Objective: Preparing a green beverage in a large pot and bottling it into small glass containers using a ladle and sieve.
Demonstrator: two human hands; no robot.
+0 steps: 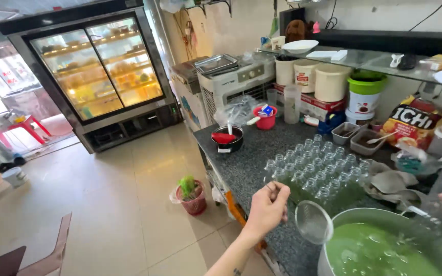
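This is a small drink or dessert shop. A lit glass display fridge (101,69) stands far left on a tiled floor (118,204), its shelves stocked. The granite tabletop (251,153) on the right carries rows of empty clear bottles (315,168), a big pot (384,245) of green liquid, tubs (331,82) and snack bags (410,125). A glass shelf (374,59) runs above. Red stools (24,128) stand by the open front.

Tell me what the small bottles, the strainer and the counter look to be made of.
Bottles: clear, glossy, see-through; plastic or glass, cannot tell. Strainer: fine metal mesh, grey sheen, by the left hand. Counter: speckled grey stone, probably polished granite.
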